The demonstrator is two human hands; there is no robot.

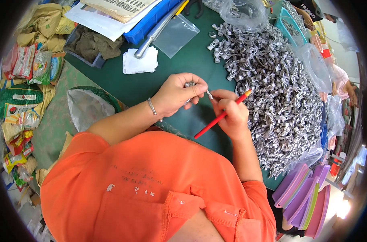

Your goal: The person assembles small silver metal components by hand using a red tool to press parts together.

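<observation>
A green counter (183,60) carries a large heap of small grey metal clips (268,84) along the person's right, with a blue tray (151,18), a clear plastic bag (176,34) and folded white paper (140,61) at its far edge. The left hand (177,94), wrist braceleted and forearm angled in from the lower left, has its fingers closed narrowly on a small metal ring piece (189,84). The right hand (231,113), just beside it, grips a red pencil-like tool (220,117) in curled fingers and pinches a tiny metal part (209,95) at the fingertips.
</observation>
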